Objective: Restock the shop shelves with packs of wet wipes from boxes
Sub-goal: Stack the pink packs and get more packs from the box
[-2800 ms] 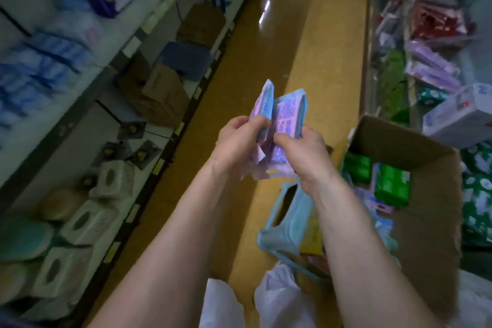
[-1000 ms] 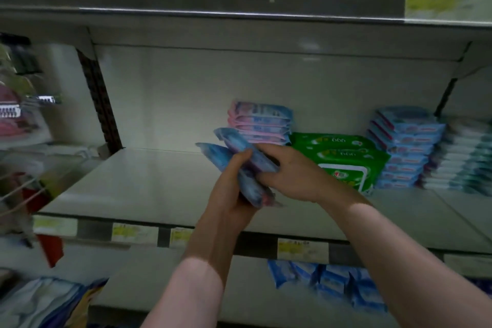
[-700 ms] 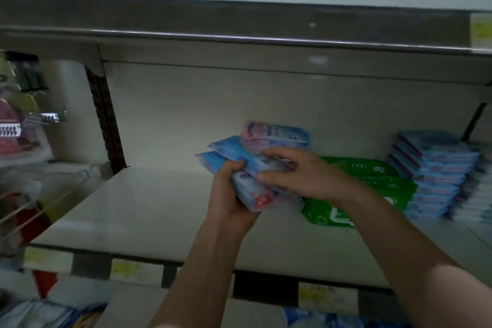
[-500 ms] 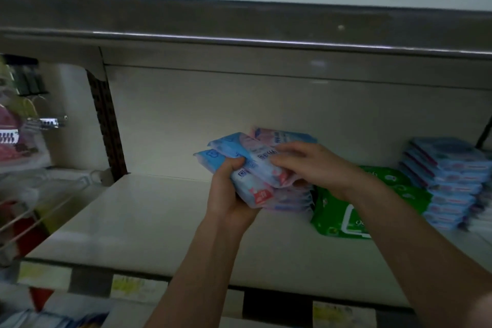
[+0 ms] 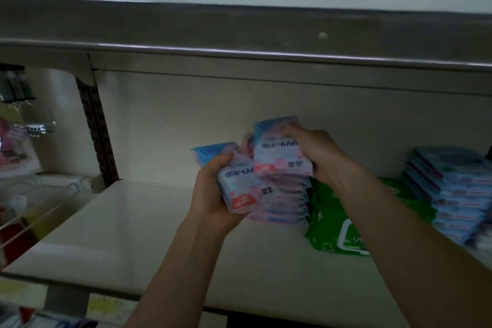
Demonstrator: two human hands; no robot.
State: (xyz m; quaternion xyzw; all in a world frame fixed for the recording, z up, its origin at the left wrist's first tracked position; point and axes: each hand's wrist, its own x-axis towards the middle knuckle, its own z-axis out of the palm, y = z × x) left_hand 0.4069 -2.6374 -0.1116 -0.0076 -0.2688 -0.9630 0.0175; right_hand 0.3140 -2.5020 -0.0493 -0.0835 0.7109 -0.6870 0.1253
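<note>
The right hand (image 5: 323, 160) has its grip pinched on one pink wet-wipe pack (image 5: 279, 153) over the stack (image 5: 283, 208) on the shelf (image 5: 127, 234); the left hand (image 5: 210, 194) curls its grip round spare packs (image 5: 241, 184) beside it. Slick wrappers may slide: a crooked landing could tip the stack, or the spares could fan out and drop.

Pretty dim, murky grey-green cast. Front of upper shelf (image 5: 239, 24) dark, throws shadow along top of back panel (image 5: 186, 104); soft brighter patch lower on panel and on lower shelf (image 5: 127, 221). Motion blur on pack (image 5: 279, 149) in right hand (image 5: 327, 160). Left-edge stuff smeared, shelf lines bow from wide lens.
</note>
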